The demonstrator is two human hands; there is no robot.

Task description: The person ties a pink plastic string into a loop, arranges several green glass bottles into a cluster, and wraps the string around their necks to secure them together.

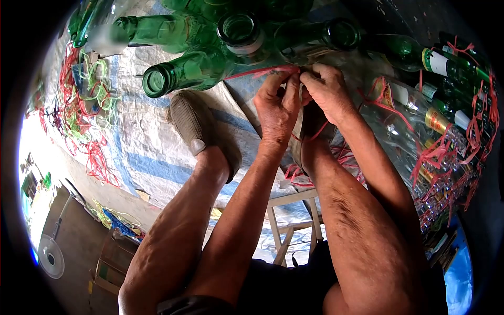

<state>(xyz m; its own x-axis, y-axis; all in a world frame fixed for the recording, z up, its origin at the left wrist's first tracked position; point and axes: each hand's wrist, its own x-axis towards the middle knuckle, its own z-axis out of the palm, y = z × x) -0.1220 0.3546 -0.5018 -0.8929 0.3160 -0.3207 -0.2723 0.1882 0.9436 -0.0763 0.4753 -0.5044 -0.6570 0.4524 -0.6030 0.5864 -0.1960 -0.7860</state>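
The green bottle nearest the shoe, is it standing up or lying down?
Lying down. The green bottle rests on its side on the woven tarp, its open mouth pointing left, bundled with other bottles beside the shoe.

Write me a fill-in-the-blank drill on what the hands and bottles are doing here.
1. Both hands, left hand and right hand, pinch a ____ plastic string.
2. The bundled bottles beside the hands are made of ____ glass.
3. The bottles lie on a woven tarp striped white and ____.

Missing words: red; green; blue
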